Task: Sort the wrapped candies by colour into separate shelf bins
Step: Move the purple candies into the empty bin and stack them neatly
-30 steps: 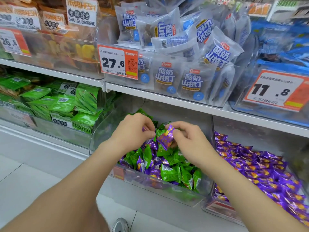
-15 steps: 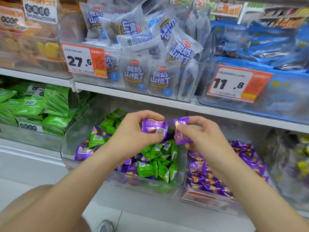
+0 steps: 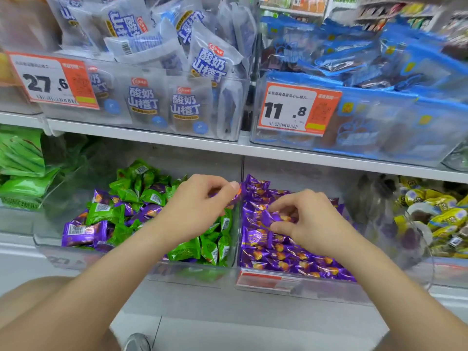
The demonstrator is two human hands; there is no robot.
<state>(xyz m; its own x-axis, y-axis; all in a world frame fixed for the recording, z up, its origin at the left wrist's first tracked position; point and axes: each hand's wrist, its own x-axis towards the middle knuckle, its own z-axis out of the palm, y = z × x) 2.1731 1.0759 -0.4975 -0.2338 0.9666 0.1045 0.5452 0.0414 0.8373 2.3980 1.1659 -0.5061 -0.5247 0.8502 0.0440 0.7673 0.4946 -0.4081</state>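
Left hand (image 3: 200, 206) grips a purple candy (image 3: 234, 198) by the mixed bin's (image 3: 192, 272) right wall; right hand (image 3: 311, 221) pinches a second purple candy (image 3: 271, 216) over the purple bin (image 3: 316, 290).

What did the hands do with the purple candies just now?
Both hands moved right. The right hand now pinches one purple candy low on the purple bin's pile; the left hand holds a second purple candy at the divider. Neither has let go. The mixed bin stays mixed.
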